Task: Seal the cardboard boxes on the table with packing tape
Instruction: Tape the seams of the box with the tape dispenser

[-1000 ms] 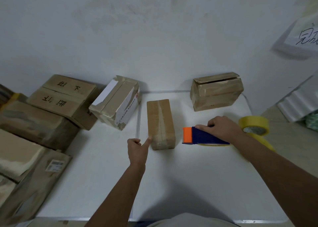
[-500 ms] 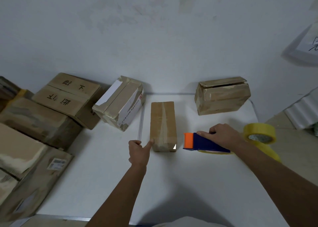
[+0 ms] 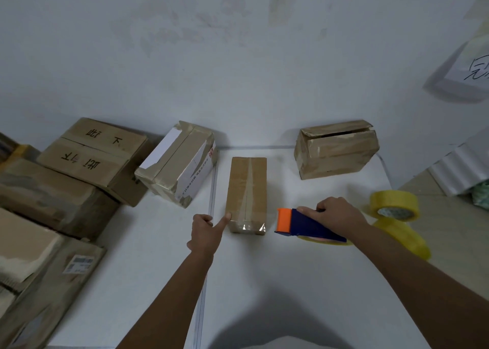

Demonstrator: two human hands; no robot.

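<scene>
Landmark: the narrow box [image 3: 247,194] lies flat at the middle of the white surface [image 3: 277,282], its long side running away from the person, clear tape along the top seam and folded over the near end.
Left hand: the left hand [image 3: 205,231] sits just left of the narrow box's near corner; its thumb touches that corner, the other fingers curl in and hold nothing.
Right hand: the right hand [image 3: 336,216] lies just right of the narrow box, fingers grasping the blue tape dispenser [image 3: 304,223], whose orange end points at the box without touching it.
Open box: the box with a raised flap [image 3: 336,150] stands beyond and to the right of the narrow box, near the wall.
Taped box: a tilted box [image 3: 177,166] leans just left of the narrow box's far end.
Spare rolls: yellow tape rolls [image 3: 394,208] sit right of the dispenser, at the surface's right edge.
Open room: bare surface spreads in front of the narrow box towards the person.
Left side: stacked cartons [image 3: 92,153] crowd the area left of the tilted box.
Room: a white wall [image 3: 238,71] rises behind the narrow box.
</scene>
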